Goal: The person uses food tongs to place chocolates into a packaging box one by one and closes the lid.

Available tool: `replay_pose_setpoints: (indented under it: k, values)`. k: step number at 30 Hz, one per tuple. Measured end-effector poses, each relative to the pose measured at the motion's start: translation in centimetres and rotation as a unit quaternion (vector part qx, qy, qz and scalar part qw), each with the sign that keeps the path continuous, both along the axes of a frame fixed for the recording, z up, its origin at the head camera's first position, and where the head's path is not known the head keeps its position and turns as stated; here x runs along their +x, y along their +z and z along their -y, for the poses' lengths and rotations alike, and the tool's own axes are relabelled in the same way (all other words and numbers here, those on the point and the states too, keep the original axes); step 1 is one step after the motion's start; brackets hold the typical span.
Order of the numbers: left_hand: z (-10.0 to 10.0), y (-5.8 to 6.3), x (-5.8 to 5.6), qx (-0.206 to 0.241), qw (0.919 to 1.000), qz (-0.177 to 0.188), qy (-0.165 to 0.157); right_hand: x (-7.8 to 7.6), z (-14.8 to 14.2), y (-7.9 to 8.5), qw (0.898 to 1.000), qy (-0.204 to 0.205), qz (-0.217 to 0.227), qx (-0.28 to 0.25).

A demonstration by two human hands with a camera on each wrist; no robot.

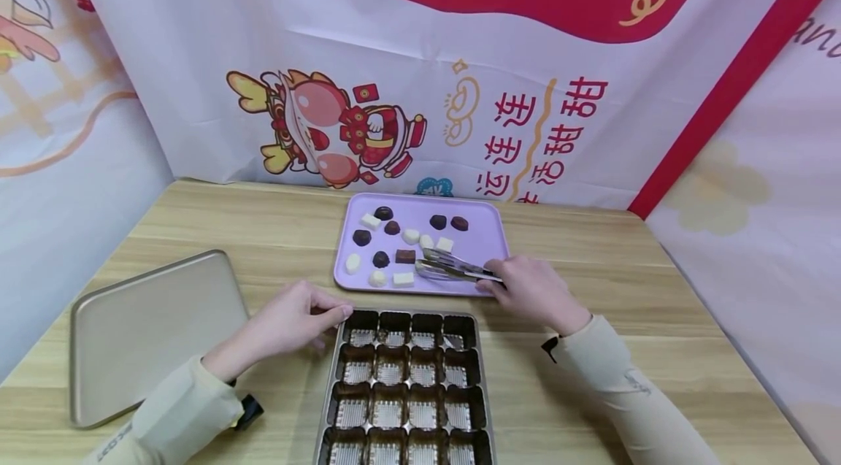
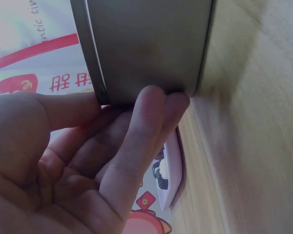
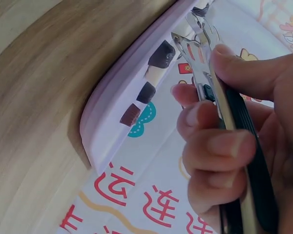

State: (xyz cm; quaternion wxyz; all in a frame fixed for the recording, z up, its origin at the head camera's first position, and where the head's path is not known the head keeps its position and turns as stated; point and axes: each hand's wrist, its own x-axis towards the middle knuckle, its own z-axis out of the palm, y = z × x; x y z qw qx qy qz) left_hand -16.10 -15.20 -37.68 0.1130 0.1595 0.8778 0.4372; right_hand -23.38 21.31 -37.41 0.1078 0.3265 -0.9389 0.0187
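My right hand (image 1: 535,290) grips a pair of metal tongs (image 1: 460,269) with dark handles, its fingers wrapped round them in the right wrist view. The tongs' slotted heads stand apart over the lavender tray (image 1: 486,231), close to a square brown chocolate (image 1: 405,256). Dark and white chocolates lie scattered on the tray, among them a white square (image 1: 404,279). My left hand (image 1: 282,326) holds the far left corner of a metal tin (image 1: 486,414), thumb at the rim and fingers against the outer wall. Inside the tin sits a brown divided insert (image 1: 392,385) with bare compartments.
A flat metal lid (image 1: 158,333) with a raised rim lies on the wooden table (image 1: 591,246) at the left. A printed cloth backdrop (image 1: 394,34) hangs behind the table and along both sides.
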Motion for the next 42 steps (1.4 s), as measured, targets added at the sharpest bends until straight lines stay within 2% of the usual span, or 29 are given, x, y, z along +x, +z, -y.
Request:
replay_pose_setpoints:
  k: [9,15,19,26,35,42]
  values:
    - [0.1,0.0,0.0,-0.011,0.9999,0.003,0.01,-0.4,-0.2,0.1,1.0,0.01,-0.004,-0.024]
    - [0.2,0.0,0.0,-0.008,0.9999,0.006,0.003,0.0,-0.3,1.1,0.999,0.008,-0.019,-0.039]
    - [0.2,0.1,-0.1,-0.011,0.9999,0.005,0.003,0.8,-0.1,2.0,0.997,0.024,-0.043,-0.053]
    - [0.3,0.0,-0.1,-0.01,0.9999,-0.005,-0.009,2.6,1.0,3.5,0.988,0.091,-0.089,-0.09]
    - [0.4,0.3,0.0,-0.003,0.9999,0.005,-0.013,6.3,3.1,4.8,0.978,0.155,-0.098,-0.103]
    - [0.4,0.2,-0.2,-0.009,0.9999,-0.002,-0.011,7.4,4.0,5.0,0.974,0.17,-0.104,-0.109]
